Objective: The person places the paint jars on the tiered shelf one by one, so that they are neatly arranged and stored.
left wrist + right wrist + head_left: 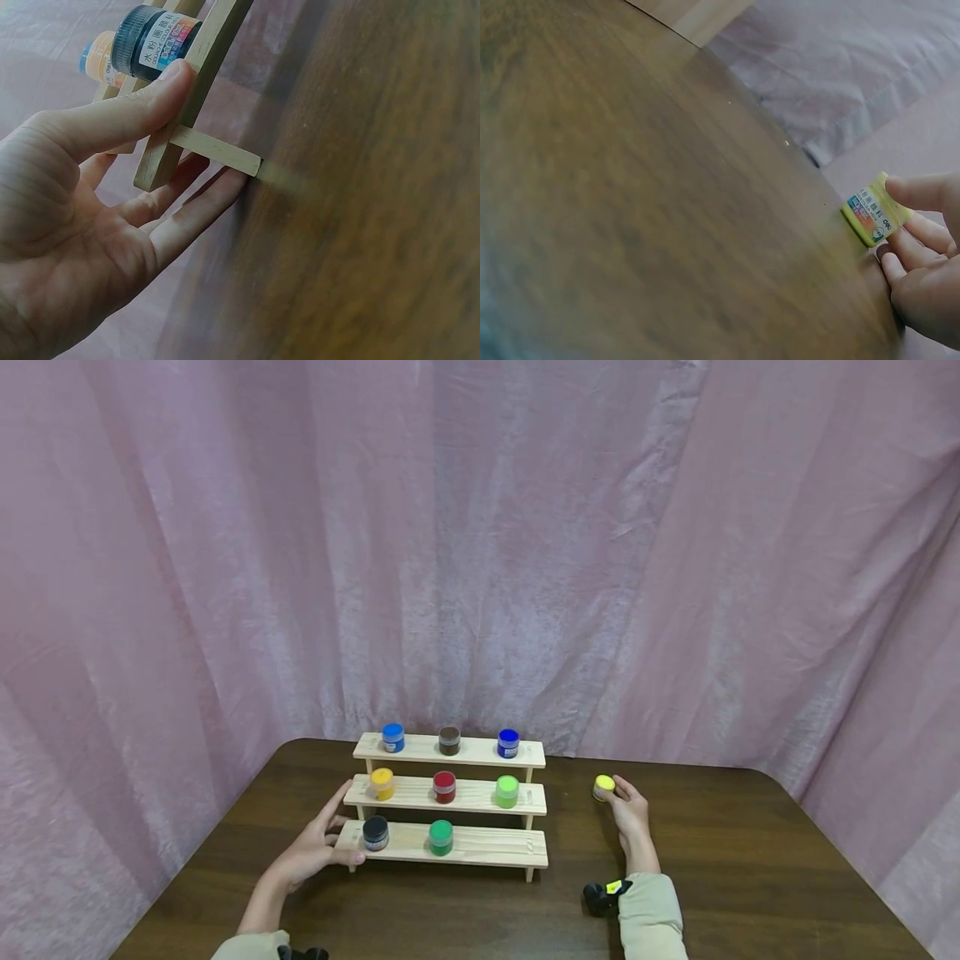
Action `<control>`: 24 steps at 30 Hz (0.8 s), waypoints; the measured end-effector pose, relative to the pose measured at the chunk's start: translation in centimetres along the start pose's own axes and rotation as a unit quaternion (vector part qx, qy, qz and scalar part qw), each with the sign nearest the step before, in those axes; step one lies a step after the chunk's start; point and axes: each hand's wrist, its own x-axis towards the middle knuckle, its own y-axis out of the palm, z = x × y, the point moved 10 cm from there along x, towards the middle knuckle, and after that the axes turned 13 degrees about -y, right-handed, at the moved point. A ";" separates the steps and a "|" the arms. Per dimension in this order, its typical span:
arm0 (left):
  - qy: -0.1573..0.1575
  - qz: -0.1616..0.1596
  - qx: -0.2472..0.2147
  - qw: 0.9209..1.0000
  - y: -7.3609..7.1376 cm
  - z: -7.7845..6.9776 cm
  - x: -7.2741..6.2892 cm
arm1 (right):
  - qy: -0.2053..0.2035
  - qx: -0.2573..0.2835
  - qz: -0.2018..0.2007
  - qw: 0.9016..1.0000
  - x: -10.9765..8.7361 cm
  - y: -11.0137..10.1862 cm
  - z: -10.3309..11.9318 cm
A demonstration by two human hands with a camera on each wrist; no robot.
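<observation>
A pale wooden three-tier rack (487,843) carries small paint jars with coloured lids. My left hand (311,852) grips the left end of its lowest tier, beside a black paint jar (376,834). In the left wrist view the thumb (169,86) lies on the front edge of the board, while the fingers reach behind the rack's leg (217,152). To the right of the rack, my right hand (632,814) pinches a yellow paint jar (603,787) between thumb and fingers. Its printed label faces the right wrist camera.
A green paint jar (441,837) shares the lowest tier. Orange-yellow (382,784), red (444,787) and light green (507,792) jars line the middle one. Light blue, brown and dark blue jars stand on top. Behind the dark wooden table (720,843) hangs a pink curtain (480,543).
</observation>
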 end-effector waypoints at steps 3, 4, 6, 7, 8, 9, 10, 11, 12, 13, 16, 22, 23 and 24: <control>0.000 0.003 -0.006 1.000 0.0 0.0 -0.1 | 0.000 -0.010 0.004 1.000 -0.1 0.1 0.0; 0.001 0.004 -0.007 1.000 0.0 0.0 -0.1 | -0.001 -0.014 0.004 1.000 -0.1 0.1 0.0; 0.002 0.005 -0.008 1.000 0.0 -0.1 -0.1 | -0.002 -0.018 0.002 1.000 -0.1 0.1 0.1; 0.003 0.007 -0.008 1.000 0.1 -0.1 -0.1 | -0.003 -0.020 0.000 1.000 -0.1 0.1 0.1; 0.005 0.009 -0.008 1.000 0.1 -0.1 -0.1 | -0.004 -0.021 -0.004 1.000 -0.1 0.0 0.2; 0.007 0.011 -0.008 1.000 0.1 -0.2 -0.1 | -0.006 -0.022 -0.010 1.000 -0.1 0.0 0.2; 0.009 0.013 -0.009 1.000 0.1 -0.2 -0.1 | -0.008 -0.022 -0.017 1.000 -0.1 -0.1 0.2; 0.012 0.016 -0.009 1.000 0.2 -0.3 -0.1 | -0.010 -0.022 -0.024 0.999 -0.1 -0.2 0.2; 0.013 0.018 -0.010 1.000 0.2 -0.3 -0.1 | -0.011 -0.023 -0.031 0.999 -0.1 -0.2 0.2; 0.016 0.020 -0.011 1.000 0.2 -0.3 -0.1 | -0.012 -0.024 -0.038 0.999 0.0 -0.3 0.1; 0.018 0.024 -0.013 0.999 0.2 -0.3 0.0 | -0.014 -0.026 -0.052 0.998 -0.1 -0.4 0.1; 0.015 0.022 -0.014 1.000 0.2 -0.2 -0.1 | -0.010 -0.024 -0.063 0.998 -0.2 -0.5 0.0; 0.015 0.022 -0.014 1.000 0.2 -0.2 -0.1 | -0.010 -0.023 -0.065 0.998 -0.2 -0.5 -0.1; 0.015 0.022 -0.014 1.000 0.2 -0.2 -0.1 | -0.009 -0.022 -0.067 0.997 -0.3 -0.5 -0.1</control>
